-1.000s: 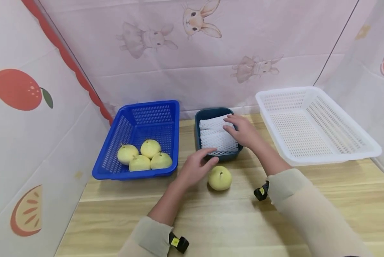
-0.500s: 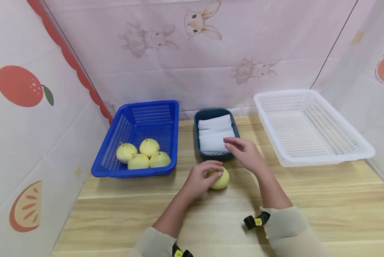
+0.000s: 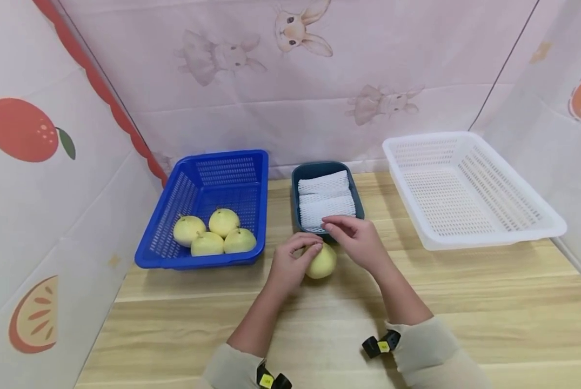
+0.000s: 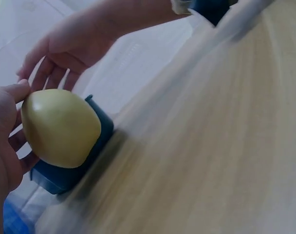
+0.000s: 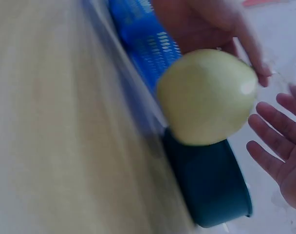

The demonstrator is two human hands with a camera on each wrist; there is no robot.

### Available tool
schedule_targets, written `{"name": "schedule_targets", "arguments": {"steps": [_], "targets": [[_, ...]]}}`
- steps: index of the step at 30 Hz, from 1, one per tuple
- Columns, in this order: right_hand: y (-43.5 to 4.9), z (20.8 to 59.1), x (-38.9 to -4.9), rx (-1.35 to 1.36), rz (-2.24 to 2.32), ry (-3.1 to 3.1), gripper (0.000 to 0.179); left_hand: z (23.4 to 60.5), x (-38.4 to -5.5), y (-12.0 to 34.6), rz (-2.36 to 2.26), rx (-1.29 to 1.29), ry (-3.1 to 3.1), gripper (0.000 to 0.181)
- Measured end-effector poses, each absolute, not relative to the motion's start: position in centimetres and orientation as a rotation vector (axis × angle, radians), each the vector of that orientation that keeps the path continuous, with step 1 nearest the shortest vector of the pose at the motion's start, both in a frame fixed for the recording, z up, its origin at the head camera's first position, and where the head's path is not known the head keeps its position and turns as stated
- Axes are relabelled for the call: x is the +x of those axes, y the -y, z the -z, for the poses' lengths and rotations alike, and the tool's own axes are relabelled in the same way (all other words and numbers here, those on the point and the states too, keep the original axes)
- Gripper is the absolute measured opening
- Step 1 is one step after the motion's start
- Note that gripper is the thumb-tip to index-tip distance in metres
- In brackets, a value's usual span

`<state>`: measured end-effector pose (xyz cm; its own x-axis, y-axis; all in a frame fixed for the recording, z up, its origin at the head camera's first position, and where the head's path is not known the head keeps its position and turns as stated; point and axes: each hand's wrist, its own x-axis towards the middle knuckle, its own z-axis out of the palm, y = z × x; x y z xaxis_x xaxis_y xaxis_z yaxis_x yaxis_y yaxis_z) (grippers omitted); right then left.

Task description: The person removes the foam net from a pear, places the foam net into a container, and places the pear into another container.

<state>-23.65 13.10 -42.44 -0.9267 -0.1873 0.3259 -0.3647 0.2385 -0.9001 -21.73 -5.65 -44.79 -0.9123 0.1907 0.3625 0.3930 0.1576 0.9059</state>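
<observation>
My left hand [image 3: 290, 265] grips a pale yellow-green pear [image 3: 321, 262] near its top with thumb and fingers. In both wrist views the pear [image 4: 60, 127] appears off the wooden table. My right hand [image 3: 358, 240] is just right of the pear, its fingers loosely bent and holding nothing; the right wrist view shows these fingers [image 5: 274, 126] apart from the fruit. Directly behind the hands stands a dark green tub [image 3: 358, 202] with white foam net sleeves [image 3: 325, 200] inside. The front of the tub is partly hidden by my hands.
At left on the table [image 3: 329, 335] stands a blue basket [image 3: 200, 263] with several pears [image 3: 207, 244] in its front part. A white basket [image 3: 494, 241] is at right. Printed cloth walls [image 3: 251, 124] enclose the back and sides.
My right hand has come away from the foam sleeves toward the pear. My left hand has moved onto the pear, which has shifted slightly left and back.
</observation>
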Motion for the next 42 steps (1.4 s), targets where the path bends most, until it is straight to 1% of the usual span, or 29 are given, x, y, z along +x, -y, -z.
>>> {"name": "schedule_targets", "arguments": {"steps": [6,9,11,15,17,21,23,30,34,36,38,42], "targets": [[-11.7,42.7,-23.3,0.647,-1.787,2.423,0.033,43.1,-21.9,6.4,1.788,-0.51,2.198,0.014],[-11.0,42.6,-23.1,0.67,-1.877,2.426,0.039,42.2,-21.7,6.6,1.774,-0.512,2.166,0.015],[-10.5,42.6,-22.9,0.624,-2.07,2.413,0.046,41.7,-21.5,6.7,1.765,-0.519,2.151,0.015],[-9.4,42.8,-22.4,0.418,-2.598,2.279,0.062,40.9,-21.1,6.7,1.767,-0.536,2.124,0.015],[-8.8,43.0,-22.3,0.344,-2.801,2.174,0.067,40.7,-20.9,6.7,1.763,-0.539,2.118,0.014],[-7.8,43.3,-22.1,0.27,-3.04,1.999,0.066,40.5,-20.9,6.8,1.725,-0.524,2.121,0.015],[-7.5,43.3,-22.0,0.249,-3.098,1.942,0.064,40.4,-20.9,6.8,1.664,-0.51,2.157,0.021],[-7.1,42.7,-21.7,0.202,-3.173,1.766,0.053,40.7,-20.1,7.4,1.385,-0.466,2.416,0.063],[-6.9,41.6,-21.3,0.197,-3.19,1.683,0.059,41.0,-19.7,7.5,1.324,-0.502,2.427,0.079],[-6.7,40.9,-21.0,0.21,-3.19,1.653,0.063,40.9,-19.6,7.4,1.318,-0.505,2.401,0.082],[-6.5,40.3,-20.6,0.273,-3.174,1.651,0.066,40.7,-19.5,7.3,1.336,-0.486,2.355,0.08],[-5.9,39.2,-20.0,0.383,-3.071,1.701,0.065,39.5,-19.8,7.2,1.433,-0.396,2.251,0.065]]}}
